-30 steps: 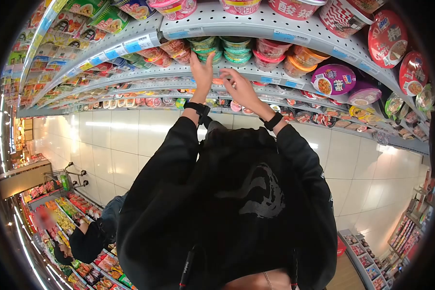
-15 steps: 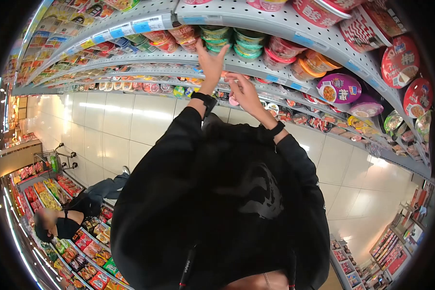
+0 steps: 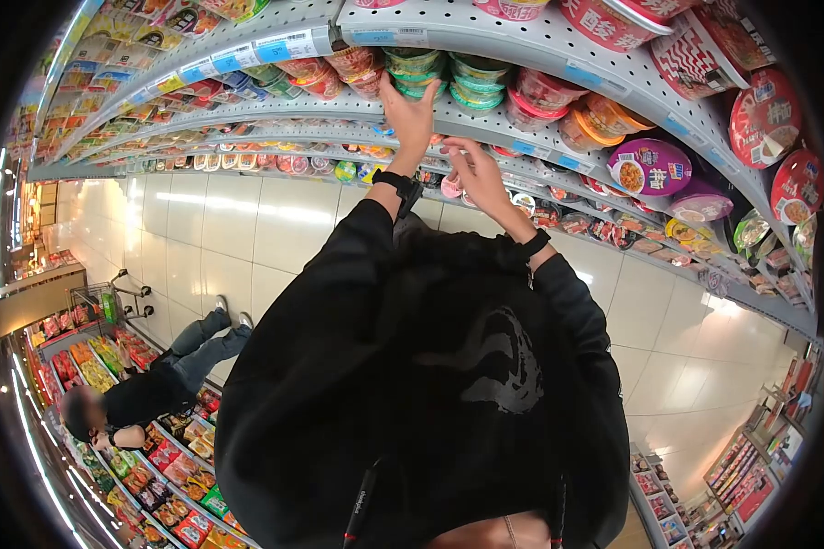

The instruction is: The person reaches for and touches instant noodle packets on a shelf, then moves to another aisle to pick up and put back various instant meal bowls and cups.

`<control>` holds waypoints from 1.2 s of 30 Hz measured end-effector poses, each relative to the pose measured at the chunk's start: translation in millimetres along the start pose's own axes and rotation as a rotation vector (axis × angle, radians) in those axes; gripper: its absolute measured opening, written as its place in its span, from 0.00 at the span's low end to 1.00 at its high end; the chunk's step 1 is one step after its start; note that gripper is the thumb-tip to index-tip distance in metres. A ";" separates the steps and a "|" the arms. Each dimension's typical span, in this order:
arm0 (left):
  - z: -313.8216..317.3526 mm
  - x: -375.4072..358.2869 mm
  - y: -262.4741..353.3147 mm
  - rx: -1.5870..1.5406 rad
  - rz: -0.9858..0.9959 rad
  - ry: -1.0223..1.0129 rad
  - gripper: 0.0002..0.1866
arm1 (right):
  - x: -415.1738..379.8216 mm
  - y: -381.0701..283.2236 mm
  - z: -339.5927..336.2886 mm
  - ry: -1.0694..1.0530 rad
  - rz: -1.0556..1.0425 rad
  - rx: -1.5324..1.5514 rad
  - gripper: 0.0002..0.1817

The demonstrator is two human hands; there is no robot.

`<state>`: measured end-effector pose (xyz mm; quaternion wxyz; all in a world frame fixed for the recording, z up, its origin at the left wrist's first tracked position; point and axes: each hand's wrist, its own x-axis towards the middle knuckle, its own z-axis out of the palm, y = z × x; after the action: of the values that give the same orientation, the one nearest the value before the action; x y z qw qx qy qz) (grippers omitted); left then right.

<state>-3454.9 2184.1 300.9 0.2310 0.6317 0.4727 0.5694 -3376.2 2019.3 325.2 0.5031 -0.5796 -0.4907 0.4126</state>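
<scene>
My left hand (image 3: 410,117) reaches up to the shelf, with thumb and fingers spread across the front of a stack of green instant noodle tubs (image 3: 414,66). It appears to touch the lower tub; I cannot make out a firm grip. Another green-lidded stack (image 3: 478,80) stands just right of it. Lower and to the right, my right hand (image 3: 478,174) hovers in front of the shelf edge, fingers loosely bent and apart, with nothing visible in them. Red bowls (image 3: 542,96) and orange bowls (image 3: 604,121) sit farther right on the same shelf.
Above runs a perforated shelf (image 3: 513,35) with price labels. A purple noodle bowl (image 3: 648,167) faces out at the right. Behind on the left, another person (image 3: 156,393) is beside a display of packets (image 3: 169,457), near a shopping cart (image 3: 105,302). Tiled floor (image 3: 238,229) lies below.
My left hand stays at the green tubs, its thumb now lower against them. My right hand's fingers have shifted slightly. The other person's legs and arms have moved.
</scene>
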 end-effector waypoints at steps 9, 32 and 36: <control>-58.3 -5.4 36.4 -0.054 0.120 -0.083 0.36 | 12.6 -50.9 -0.8 0.045 -0.049 0.051 0.24; -61.7 39.7 40.3 -0.071 0.160 -0.321 0.25 | 84.4 -64.9 29.5 0.277 -0.236 -0.178 0.45; -63.7 36.9 44.9 -0.051 0.126 -0.331 0.26 | 80.6 -68.0 28.0 0.209 -0.127 -0.074 0.45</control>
<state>-3503.1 2180.2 372.2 0.2855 0.7391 0.3732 0.4826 -3399.5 2104.4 389.4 0.5549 -0.6055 -0.4860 0.2988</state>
